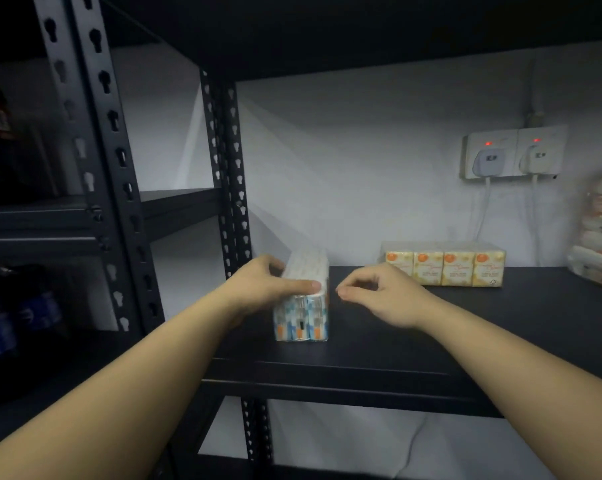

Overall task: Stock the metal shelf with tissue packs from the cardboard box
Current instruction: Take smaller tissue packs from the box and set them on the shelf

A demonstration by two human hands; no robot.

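Note:
A tissue pack with a blue, orange and white pattern (301, 317) stands upright on the black metal shelf (379, 355) near its left end. My left hand (268, 284) grips the pack's top, thumb along its near edge. Just right of the pack, my right hand (382, 294) hovers with loosely curled fingers, holding nothing and a small gap away. A row of yellow-orange tissue packs (445, 266) sits at the back of the shelf against the wall. The cardboard box is out of view.
A wrapped bundle of tissue packs (599, 237) stands at the shelf's far right. Two wall sockets with plugs and cables (511, 155) are behind the shelf. A black upright post (230, 174) borders the left end. A neighbouring rack with blue bottles (19, 323) is to the left.

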